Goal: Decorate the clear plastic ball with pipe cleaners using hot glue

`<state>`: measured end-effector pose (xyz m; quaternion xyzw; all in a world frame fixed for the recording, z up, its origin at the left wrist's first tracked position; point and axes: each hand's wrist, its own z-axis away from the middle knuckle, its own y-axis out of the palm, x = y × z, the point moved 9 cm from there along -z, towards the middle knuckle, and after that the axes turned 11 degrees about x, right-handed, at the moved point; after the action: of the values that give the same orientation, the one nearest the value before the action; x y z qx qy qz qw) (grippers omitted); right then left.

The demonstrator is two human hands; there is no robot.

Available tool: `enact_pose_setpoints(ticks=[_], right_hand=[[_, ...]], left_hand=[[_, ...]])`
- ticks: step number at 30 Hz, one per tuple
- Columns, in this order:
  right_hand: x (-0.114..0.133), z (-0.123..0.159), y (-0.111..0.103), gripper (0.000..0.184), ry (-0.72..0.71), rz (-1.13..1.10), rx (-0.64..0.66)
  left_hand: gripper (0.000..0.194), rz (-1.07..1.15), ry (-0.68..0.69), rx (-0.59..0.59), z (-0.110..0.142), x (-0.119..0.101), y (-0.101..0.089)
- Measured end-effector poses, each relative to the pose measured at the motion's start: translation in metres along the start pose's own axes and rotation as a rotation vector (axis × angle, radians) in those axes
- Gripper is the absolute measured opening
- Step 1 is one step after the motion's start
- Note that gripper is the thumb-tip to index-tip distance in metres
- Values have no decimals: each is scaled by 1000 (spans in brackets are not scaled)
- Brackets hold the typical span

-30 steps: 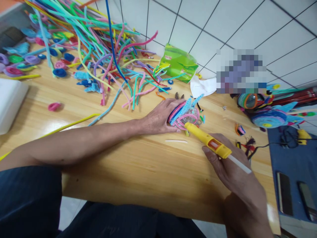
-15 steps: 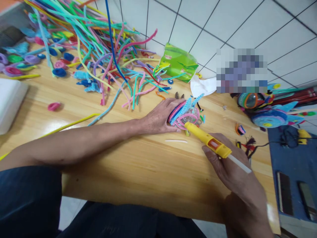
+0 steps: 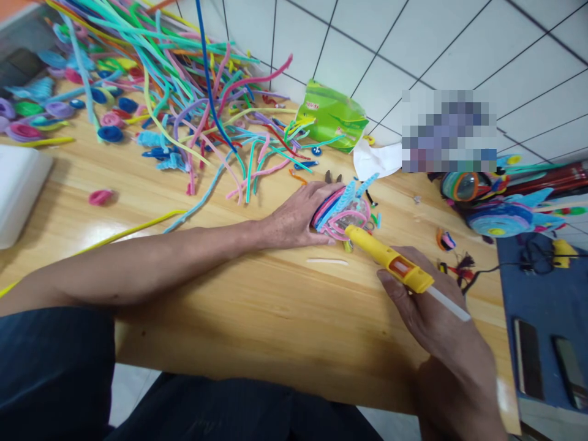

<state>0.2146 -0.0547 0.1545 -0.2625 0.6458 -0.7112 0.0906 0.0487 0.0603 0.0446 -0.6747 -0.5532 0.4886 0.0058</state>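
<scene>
My left hand [image 3: 294, 217] is closed round the left side of a pipe-cleaner craft piece [image 3: 337, 211] with pink, dark blue and light blue strands and a clear part on its right. In my right hand [image 3: 432, 306] is a yellow hot glue gun [image 3: 390, 257], a whitish glue stick [image 3: 450, 305] poking out of its rear. The nozzle end is close to the pink loops at the craft piece's lower right; I cannot tell whether it touches. A thin white stick [image 3: 327, 261] lies on the wood just below my left fingers.
A heap of coloured pipe cleaners [image 3: 184, 79] spreads over the back left. A green packet [image 3: 331, 116] leans near the tiled wall. Finished-looking fuzzy crafts [image 3: 500, 214] stand at the right. Two phone-like dark objects [image 3: 528, 358] lie on a blue surface. A white box [image 3: 21, 193] sits far left.
The glue gun and my right hand have shifted slightly to the right. My left hand and the craft piece have stayed in place.
</scene>
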Motion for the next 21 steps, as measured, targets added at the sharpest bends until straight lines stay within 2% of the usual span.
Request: enact_pose_setpoints(ticks=[6,13,21], right_hand=[[3,-1,0,18,-20,-5,7],[2,0,0,19,-15,23,1],[2,-1,-1,18,-5,27,1]], left_hand=[[112,-17,-46,31,-1,3,1],[112,-22,19,-2,1,-2,0],[112,-49,23,-3,1,-1,0]])
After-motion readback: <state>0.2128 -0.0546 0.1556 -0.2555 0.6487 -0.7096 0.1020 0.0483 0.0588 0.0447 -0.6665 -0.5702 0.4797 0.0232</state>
